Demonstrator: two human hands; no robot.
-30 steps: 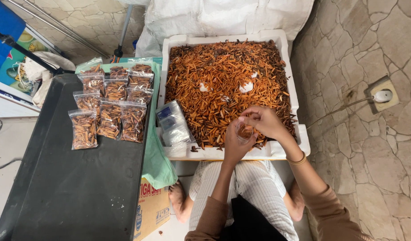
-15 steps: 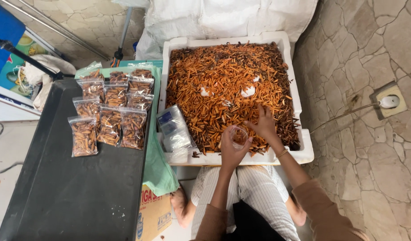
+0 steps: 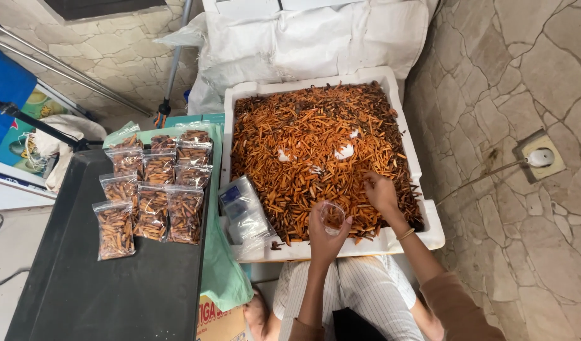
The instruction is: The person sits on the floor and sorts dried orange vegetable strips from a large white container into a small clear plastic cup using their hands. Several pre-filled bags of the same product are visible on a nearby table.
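At the left of the frame, filled clear bags (image 3: 153,199) of orange-brown sticks lie in rows on a dark table (image 3: 101,290). Just right of them, a stack of empty clear bags (image 3: 245,213) leans on the near left corner of the white foam box (image 3: 429,235).

The step in hand looks like filling: the left hand (image 3: 325,230), low in the centre, pinches a small clear bag (image 3: 333,216) open at its mouth, fingers curled round it above the box's near edge. The right hand (image 3: 380,191) lies just to its right on the heap of orange sticks (image 3: 316,148), fingers bent together as if gathering some.

The next move, I judge, calls for a careful carry to the bag's narrow mouth.

Half a second ago the right hand was close against the bag; now it has dropped away onto the heap.
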